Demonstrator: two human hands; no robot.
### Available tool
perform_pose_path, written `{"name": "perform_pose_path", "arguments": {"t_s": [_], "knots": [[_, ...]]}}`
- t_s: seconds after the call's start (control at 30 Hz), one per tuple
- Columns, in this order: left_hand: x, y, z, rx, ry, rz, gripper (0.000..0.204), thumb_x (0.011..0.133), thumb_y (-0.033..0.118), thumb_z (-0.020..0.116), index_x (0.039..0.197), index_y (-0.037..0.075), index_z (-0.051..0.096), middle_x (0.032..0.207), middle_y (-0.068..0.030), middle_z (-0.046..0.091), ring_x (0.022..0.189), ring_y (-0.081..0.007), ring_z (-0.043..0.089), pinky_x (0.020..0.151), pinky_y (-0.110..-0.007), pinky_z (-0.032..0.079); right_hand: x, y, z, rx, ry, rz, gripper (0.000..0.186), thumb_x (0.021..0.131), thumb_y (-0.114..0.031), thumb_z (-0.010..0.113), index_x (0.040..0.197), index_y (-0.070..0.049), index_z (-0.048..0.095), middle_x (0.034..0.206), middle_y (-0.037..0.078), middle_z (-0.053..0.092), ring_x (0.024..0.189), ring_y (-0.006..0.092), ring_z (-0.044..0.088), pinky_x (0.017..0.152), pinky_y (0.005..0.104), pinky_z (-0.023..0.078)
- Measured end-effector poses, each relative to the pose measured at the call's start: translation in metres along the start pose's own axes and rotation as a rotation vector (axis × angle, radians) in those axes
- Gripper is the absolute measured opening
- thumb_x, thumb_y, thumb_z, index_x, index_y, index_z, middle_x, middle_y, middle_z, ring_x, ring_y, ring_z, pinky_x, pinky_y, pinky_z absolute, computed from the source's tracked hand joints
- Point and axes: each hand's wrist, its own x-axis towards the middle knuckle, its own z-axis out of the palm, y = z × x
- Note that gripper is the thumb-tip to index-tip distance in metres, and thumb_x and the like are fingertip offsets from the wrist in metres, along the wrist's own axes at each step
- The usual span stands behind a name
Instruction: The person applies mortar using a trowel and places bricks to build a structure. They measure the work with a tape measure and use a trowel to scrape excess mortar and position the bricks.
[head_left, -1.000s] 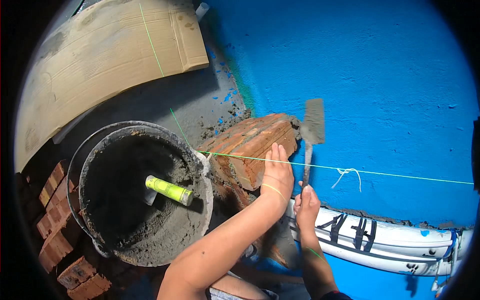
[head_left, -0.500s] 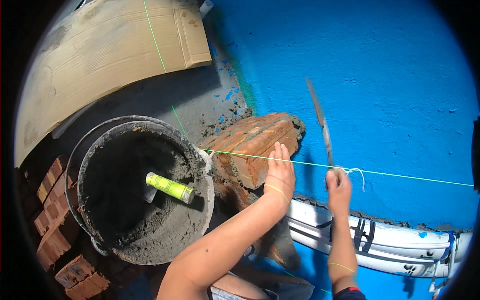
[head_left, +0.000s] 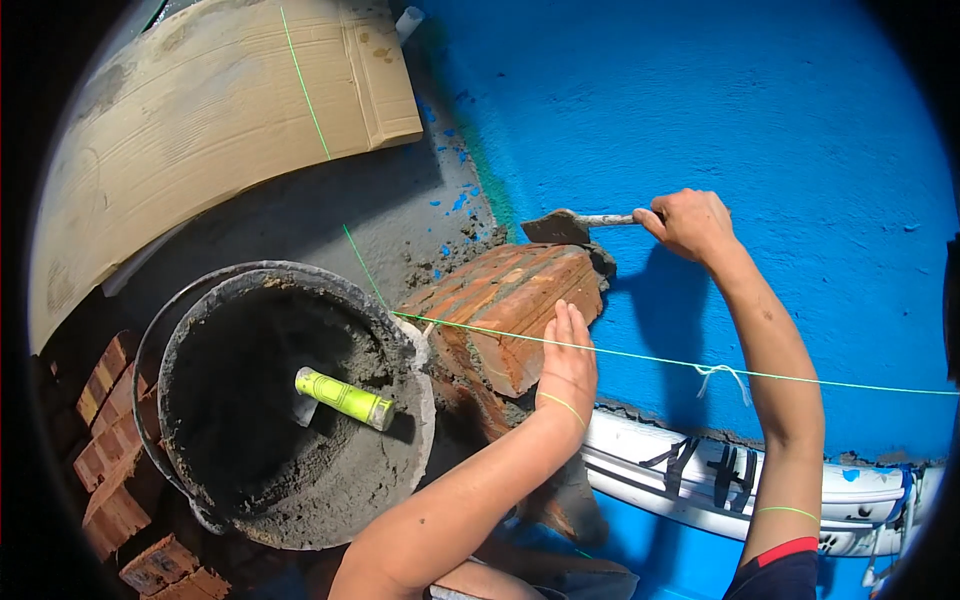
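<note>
brickwork (head_left: 535,295) stands beside the blue wall (head_left: 640,110), grey mortar clinging to its end. the left hand (head_left: 570,355) lies flat against its near side, fingers straight and together, gripping nothing. the right hand (head_left: 692,222) is closed around the handle of a trowel (head_left: 556,228), whose blade sits at the brickwork's far edge; whether it touches i cannot tell. a green string (head_left: 650,355) crosses above, with a pale knot. left of the brickwork, a mortar-crusted bucket (head_left: 418,425) holds a yellow-green cylinder (head_left: 345,398) bearing dark markings too small to read. loose bricks (head_left: 115,495) lie further left, cardboard (head_left: 230,120) beyond.
</note>
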Motion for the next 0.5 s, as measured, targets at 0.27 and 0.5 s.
{"name": "perform_pose_path", "arguments": {"t_s": [0.27,0.5], "knots": [[-0.001,-0.003,-0.003,0.003,-0.027,0.018,0.041,0.097,0.02,0.044,0.132,0.004,0.055,0.149,-0.025,0.034,0.141,-0.0434,0.028,0.111,-0.047,0.028,-0.007,-0.027,-0.026,0.059,0.054,-0.395,0.05,0.092,-0.052,0.053,0.071,-0.01,0.068,0.064,0.015,0.064,0.064,0.035,0.064,0.058,0.0464,0.049],[-0.002,-0.002,0.0,0.047,-0.026,0.025,0.04,0.098,0.021,0.043,0.132,0.006,0.055,0.149,-0.0238,0.034,0.14,-0.0425,0.029,0.112,-0.047,0.027,-0.008,-0.063,-0.038,0.297,-0.127,-0.449,0.05,0.09,-0.056,0.055,0.078,-0.011,0.073,0.069,0.014,0.067,0.068,0.0357,0.064,0.061,0.0452,0.05]]}}
